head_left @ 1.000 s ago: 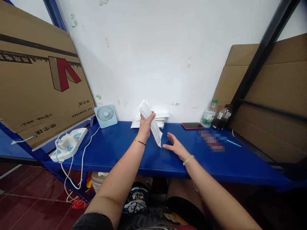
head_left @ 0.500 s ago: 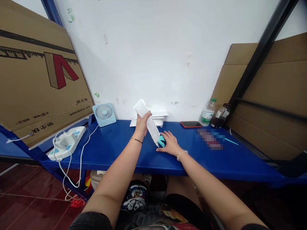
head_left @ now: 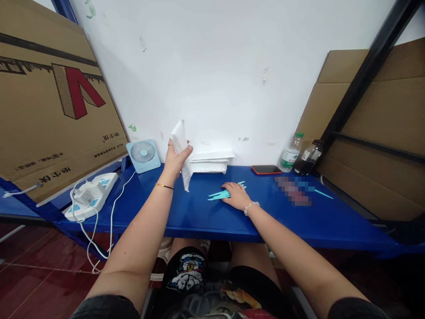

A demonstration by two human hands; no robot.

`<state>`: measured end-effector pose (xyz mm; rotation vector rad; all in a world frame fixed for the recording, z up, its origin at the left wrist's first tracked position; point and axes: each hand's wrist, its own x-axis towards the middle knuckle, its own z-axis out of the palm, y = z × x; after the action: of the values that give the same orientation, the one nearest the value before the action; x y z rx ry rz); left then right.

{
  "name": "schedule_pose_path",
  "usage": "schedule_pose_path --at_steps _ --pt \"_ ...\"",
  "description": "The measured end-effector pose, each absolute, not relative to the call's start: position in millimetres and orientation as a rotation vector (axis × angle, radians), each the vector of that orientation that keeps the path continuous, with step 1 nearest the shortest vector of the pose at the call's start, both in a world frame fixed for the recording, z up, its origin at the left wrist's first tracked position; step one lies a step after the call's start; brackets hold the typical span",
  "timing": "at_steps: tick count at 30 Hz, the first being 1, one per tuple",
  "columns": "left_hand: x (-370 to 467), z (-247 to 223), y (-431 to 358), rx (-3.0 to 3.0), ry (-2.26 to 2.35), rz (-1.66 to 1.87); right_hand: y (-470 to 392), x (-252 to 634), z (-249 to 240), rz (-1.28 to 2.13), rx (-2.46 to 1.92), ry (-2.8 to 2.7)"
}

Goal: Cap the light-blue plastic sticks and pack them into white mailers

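My left hand [head_left: 178, 157] is closed around a white paper-like sleeve [head_left: 179, 134], raised above the desk with its lower end hanging near the surface. Palm down on the desk, my right hand [head_left: 235, 195] covers part of a loose bunch of thin teal sticks [head_left: 217, 196]. Their pointed ends stick out to its left and past its fingertips. Its fingers lie stretched over them, and the middle of the bunch is hidden. Behind the two hands, against the wall, lies a stack of similar white packets [head_left: 210, 165].
A blue desk [head_left: 199, 219] carries a light blue fan [head_left: 144, 155] and a white power strip [head_left: 102, 190] with cables at left. Toward the right are a phone [head_left: 266, 169], a clear bottle [head_left: 291, 155], a dark-liquid bottle [head_left: 308, 158] and a blurred patch. Cardboard [head_left: 43, 133] stands at both sides.
The white sleeve has come away from the teal sticks, moving left and up with my left hand. The sticks now lie spread on the desk under my right hand.
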<state>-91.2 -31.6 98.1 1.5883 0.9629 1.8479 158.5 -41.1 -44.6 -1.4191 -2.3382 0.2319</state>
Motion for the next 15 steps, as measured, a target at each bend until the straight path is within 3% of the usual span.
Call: schedule_pose_path --at_steps 3,8,10,15 --pt "-103.3 69.5 -26.4 1.987 1.266 1.5 -45.7 149.1 -44.9 0.303 -1.536 -2.283" --pt "-118.6 6.8 -18.4 2.175 1.681 0.512 -43.5 146.5 -41.0 0.437 -1.593 -2.265" --pt "-120.1 -5.9 -15.9 2.191 1.655 0.449 -33.1 160.8 -35.2 0.454 -1.512 -2.246" --pt "-97.8 -7.2 -6.3 2.175 1.478 0.714 8.7 216.5 -21.4 0.333 -1.511 -2.179"
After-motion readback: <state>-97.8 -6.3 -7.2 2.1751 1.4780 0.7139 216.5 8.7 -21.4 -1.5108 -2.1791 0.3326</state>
